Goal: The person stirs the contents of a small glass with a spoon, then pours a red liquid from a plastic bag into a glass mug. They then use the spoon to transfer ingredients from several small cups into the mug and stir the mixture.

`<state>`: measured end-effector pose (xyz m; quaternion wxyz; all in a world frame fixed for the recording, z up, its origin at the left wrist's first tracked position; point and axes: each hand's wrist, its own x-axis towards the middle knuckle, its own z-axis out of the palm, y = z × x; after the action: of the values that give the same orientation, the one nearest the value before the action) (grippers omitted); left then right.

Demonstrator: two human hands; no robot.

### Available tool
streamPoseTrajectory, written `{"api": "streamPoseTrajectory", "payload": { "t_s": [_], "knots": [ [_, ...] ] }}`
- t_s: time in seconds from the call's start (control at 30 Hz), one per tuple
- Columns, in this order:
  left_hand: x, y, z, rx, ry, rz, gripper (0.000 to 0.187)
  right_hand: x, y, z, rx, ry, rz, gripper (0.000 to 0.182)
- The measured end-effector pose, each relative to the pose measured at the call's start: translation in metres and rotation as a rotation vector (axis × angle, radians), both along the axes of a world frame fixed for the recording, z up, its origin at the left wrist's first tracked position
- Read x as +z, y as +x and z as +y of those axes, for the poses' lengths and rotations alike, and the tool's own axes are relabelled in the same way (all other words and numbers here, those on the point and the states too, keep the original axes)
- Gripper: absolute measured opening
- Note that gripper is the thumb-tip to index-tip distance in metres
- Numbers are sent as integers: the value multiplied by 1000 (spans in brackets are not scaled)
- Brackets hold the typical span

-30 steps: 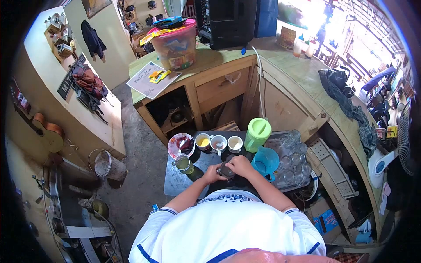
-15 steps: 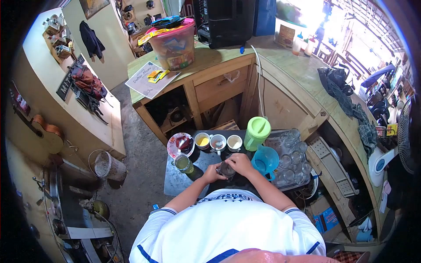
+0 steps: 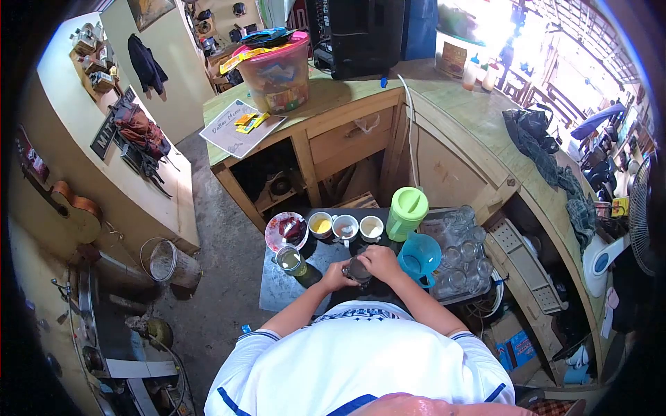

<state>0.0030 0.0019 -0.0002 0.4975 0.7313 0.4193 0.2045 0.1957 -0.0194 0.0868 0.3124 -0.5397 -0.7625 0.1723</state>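
Note:
Between my two hands stands a glass (image 3: pixel 359 270) that looks dark inside. My left hand (image 3: pixel 336 276) is closed around its left side. My right hand (image 3: pixel 380 262) has its fingers curled at the rim and right side of the same glass. Left of them is a glass mug of greenish liquid (image 3: pixel 290 260). Behind the hands, in a row, are a cup of yellow powder (image 3: pixel 320 224), a cup with a spoon-like handle (image 3: pixel 345 227) and a cup of pale powder (image 3: pixel 371 227). A blue pitcher (image 3: pixel 420 255) stands close to my right hand.
A green lidded pitcher (image 3: pixel 407 210) stands behind the blue one. To the right, a tray (image 3: pixel 444 295) holds several upturned glasses. A plate (image 3: pixel 276 236) with dark red packets lies at the left. Beyond, a wooden counter (image 3: pixel 326 111) bears a plastic tub (image 3: pixel 276 82).
Both hands stay on the glass with almost no movement. The whole view has shifted very slightly.

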Motion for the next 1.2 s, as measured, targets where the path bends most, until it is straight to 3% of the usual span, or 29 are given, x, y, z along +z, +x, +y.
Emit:
{"api": "streamPoseTrajectory", "payload": {
  "t_s": [0.13,0.23,0.33,0.43,0.53,0.63,0.73,0.8,1.03,1.13,1.2],
  "knots": [
    [2,1,-1,-4,64,-9,68,-7,1,2,95,-74,-12,25],
    [8,1,-2,18,23,17,67,-7,0,0,15,57,91,25],
    [8,1,-2,5,-15,26,65,-7,2,0,78,-62,-86,22],
    [8,1,-2,8,-4,40,64,-3,0,0,-6,44,84,22],
    [7,1,-3,8,10,-19,65,-8,0,0,76,-28,-87,22],
    [4,0,0,3,-1,39,67,-8,-2,0,-26,77,115,22],
    [2,0,-1,-4,28,17,70,-9,-1,-5,31,-21,-118,21],
    [4,0,0,-4,20,65,71,-7,-4,-4,3,46,98,22],
    [10,0,-1,-8,-14,18,72,1,-6,-7,5,-44,-15,23],
    [10,1,-2,1,29,60,73,-3,-7,-7,-54,64,109,23],
    [7,0,-2,6,7,44,75,-7,-4,-6,-16,-58,-86,24]
  ]
}}
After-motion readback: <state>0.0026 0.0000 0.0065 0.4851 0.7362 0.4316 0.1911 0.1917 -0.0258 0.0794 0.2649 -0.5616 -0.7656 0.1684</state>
